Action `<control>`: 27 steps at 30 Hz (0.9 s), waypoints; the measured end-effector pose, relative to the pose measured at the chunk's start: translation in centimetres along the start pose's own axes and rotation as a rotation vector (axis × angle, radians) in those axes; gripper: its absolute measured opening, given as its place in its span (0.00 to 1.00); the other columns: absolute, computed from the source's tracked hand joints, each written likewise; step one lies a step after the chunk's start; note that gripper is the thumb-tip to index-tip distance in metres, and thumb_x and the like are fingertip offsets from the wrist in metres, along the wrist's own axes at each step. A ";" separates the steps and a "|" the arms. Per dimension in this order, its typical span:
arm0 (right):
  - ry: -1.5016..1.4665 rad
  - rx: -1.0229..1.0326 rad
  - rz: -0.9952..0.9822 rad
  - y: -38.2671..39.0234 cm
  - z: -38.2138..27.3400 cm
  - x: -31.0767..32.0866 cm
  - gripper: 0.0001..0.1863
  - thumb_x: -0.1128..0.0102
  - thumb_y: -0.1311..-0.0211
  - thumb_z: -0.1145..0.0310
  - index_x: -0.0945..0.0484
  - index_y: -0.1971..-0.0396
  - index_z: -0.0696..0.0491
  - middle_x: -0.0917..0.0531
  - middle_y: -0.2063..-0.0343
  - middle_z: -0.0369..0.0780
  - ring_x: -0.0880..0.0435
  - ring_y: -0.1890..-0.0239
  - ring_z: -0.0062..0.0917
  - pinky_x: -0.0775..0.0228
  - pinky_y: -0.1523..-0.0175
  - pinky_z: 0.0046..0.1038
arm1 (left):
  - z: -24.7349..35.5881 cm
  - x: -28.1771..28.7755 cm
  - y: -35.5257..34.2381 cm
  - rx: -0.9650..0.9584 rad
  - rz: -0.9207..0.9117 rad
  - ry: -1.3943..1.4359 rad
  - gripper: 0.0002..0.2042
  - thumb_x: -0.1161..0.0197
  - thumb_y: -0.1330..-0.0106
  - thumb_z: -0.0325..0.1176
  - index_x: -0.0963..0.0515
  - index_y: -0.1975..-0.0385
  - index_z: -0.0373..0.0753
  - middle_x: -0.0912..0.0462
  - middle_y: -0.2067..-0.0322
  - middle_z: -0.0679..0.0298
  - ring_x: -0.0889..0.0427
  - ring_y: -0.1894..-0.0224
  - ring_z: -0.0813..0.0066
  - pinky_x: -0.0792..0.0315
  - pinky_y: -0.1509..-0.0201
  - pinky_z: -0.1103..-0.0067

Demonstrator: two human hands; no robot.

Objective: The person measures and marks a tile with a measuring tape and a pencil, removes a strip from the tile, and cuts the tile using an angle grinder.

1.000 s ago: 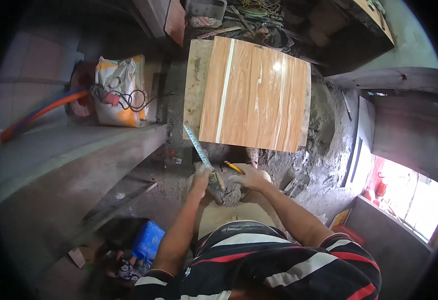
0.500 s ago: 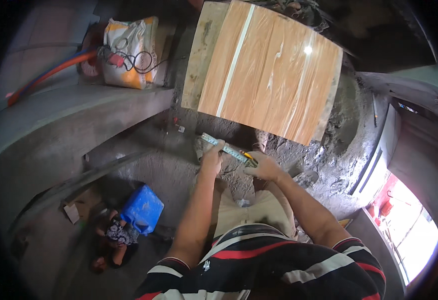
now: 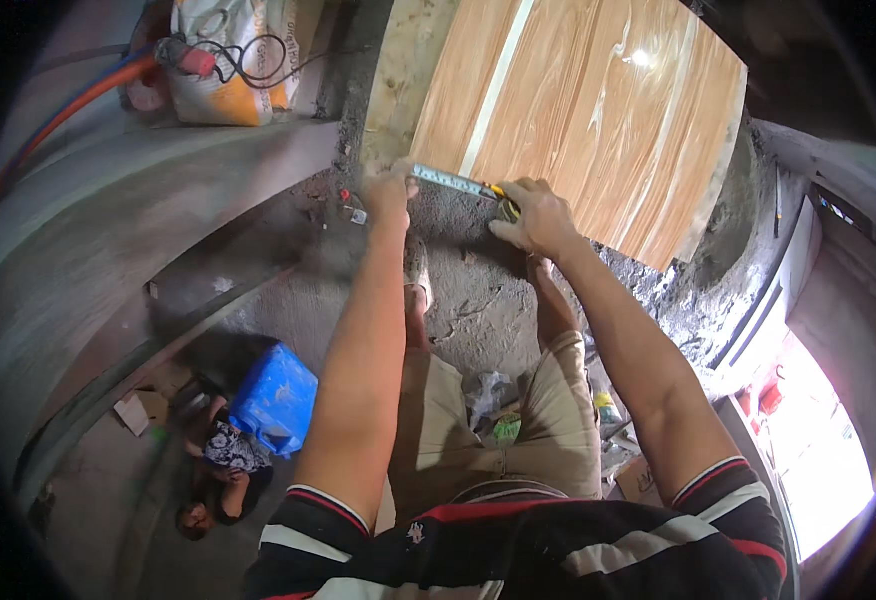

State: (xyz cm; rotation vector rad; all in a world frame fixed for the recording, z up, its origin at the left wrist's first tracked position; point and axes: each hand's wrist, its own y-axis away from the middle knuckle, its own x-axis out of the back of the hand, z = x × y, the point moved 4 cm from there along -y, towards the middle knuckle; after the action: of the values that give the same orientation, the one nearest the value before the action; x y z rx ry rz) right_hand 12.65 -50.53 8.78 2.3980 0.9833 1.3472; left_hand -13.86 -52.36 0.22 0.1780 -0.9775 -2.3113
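Between my hands runs the pulled-out blade of a tape measure (image 3: 453,180), just off the near left edge of a glossy wood-grain panel (image 3: 583,110) with a white stripe. My left hand (image 3: 388,192) is closed at the blade's free end, near the panel's left corner. Closed around the yellow and black case is my right hand (image 3: 540,218), by the panel's near edge. A dull, stained strip (image 3: 395,85) shows along the panel's left side. My fingers partly hide the case and the blade's tip.
Rough grey mortar floor (image 3: 468,300) lies under my feet. A white and orange sack (image 3: 233,75) with a black cable stands on a ledge at upper left. At lower left, a blue plastic container (image 3: 276,398) is beside another person (image 3: 230,455). A bright opening (image 3: 808,450) is at right.
Both hands have moved forward and apart, up to the panel's near edge. The blade has swung closer to level. My view has shifted, and the panel appears larger.
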 end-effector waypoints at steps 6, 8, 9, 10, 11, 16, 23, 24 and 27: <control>0.120 -0.098 0.020 -0.2 2.5 -1.7 0.34 0.28 0.49 0.50 0.22 0.39 0.42 0.19 0.47 0.41 0.25 0.38 0.41 0.26 0.36 0.46 | -1.1 -2.1 -0.7 -0.411 0.140 -0.792 0.17 0.27 0.44 0.43 0.15 0.65 0.33 0.13 0.69 0.53 0.14 0.65 0.55 0.23 0.57 0.65; 0.098 -0.097 0.004 -0.1 2.2 -2.0 0.35 0.28 0.49 0.50 0.23 0.38 0.41 0.19 0.46 0.41 0.25 0.37 0.41 0.27 0.36 0.46 | -1.2 -1.1 -1.2 -0.422 0.148 -0.769 0.18 0.27 0.44 0.43 0.15 0.64 0.34 0.13 0.67 0.52 0.14 0.62 0.53 0.24 0.54 0.63; 0.083 -0.098 -0.009 0.0 2.0 -2.1 0.36 0.28 0.49 0.51 0.24 0.37 0.40 0.20 0.45 0.41 0.26 0.37 0.40 0.27 0.35 0.46 | -1.1 -0.6 -1.4 -0.435 0.151 -0.740 0.18 0.27 0.44 0.44 0.15 0.64 0.34 0.13 0.65 0.51 0.14 0.58 0.50 0.24 0.51 0.62; 0.086 -0.107 -0.013 0.3 2.7 -2.0 0.36 0.28 0.49 0.51 0.24 0.37 0.40 0.20 0.45 0.41 0.26 0.37 0.40 0.27 0.35 0.46 | -1.1 -1.1 -1.0 -0.429 0.143 -0.739 0.18 0.27 0.44 0.44 0.15 0.64 0.34 0.13 0.65 0.51 0.14 0.58 0.50 0.24 0.51 0.62; 0.099 -0.124 -0.015 0.8 3.5 -1.7 0.36 0.27 0.49 0.51 0.24 0.36 0.39 0.21 0.44 0.41 0.26 0.37 0.40 0.28 0.35 0.46 | -1.2 -1.4 -0.7 -0.379 0.123 -0.751 0.18 0.27 0.43 0.43 0.15 0.63 0.34 0.13 0.63 0.50 0.14 0.58 0.49 0.24 0.51 0.62; 0.126 -0.164 -0.010 3.1 7.2 -0.9 0.37 0.27 0.50 0.52 0.24 0.36 0.38 0.21 0.43 0.41 0.26 0.36 0.40 0.28 0.35 0.46 | -1.8 -1.2 2.1 -0.605 0.220 -0.597 0.15 0.30 0.38 0.41 0.15 0.62 0.35 0.15 0.62 0.52 0.17 0.58 0.58 0.25 0.53 0.67; 0.149 -0.152 -0.068 4.0 9.1 0.4 0.39 0.25 0.53 0.52 0.25 0.35 0.37 0.21 0.44 0.43 0.28 0.36 0.43 0.27 0.35 0.46 | -7.6 -10.4 13.3 -0.751 -0.082 -0.796 0.24 0.34 0.32 0.38 0.24 0.38 0.35 0.19 0.60 0.47 0.20 0.54 0.48 0.26 0.50 0.57; 0.145 -0.135 -0.086 3.8 9.0 0.2 0.40 0.25 0.53 0.52 0.26 0.35 0.37 0.21 0.44 0.43 0.28 0.36 0.43 0.27 0.35 0.47 | -8.4 -11.0 13.5 -0.677 -0.092 -0.874 0.28 0.34 0.32 0.40 0.29 0.34 0.35 0.20 0.61 0.49 0.20 0.55 0.48 0.26 0.49 0.57; 0.165 -0.116 -0.042 4.0 9.9 -0.3 0.41 0.24 0.54 0.51 0.26 0.35 0.38 0.22 0.45 0.43 0.28 0.37 0.44 0.26 0.36 0.48 | -9.2 -12.4 14.3 -0.576 -0.130 -0.972 0.35 0.33 0.33 0.40 0.37 0.28 0.32 0.20 0.61 0.48 0.20 0.55 0.46 0.26 0.49 0.56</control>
State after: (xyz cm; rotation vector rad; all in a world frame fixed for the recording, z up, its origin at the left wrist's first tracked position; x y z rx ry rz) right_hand 22.41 -52.47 5.00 2.1990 0.9615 1.5619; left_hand 6.22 -58.35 2.13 -1.2366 -0.6397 -2.6961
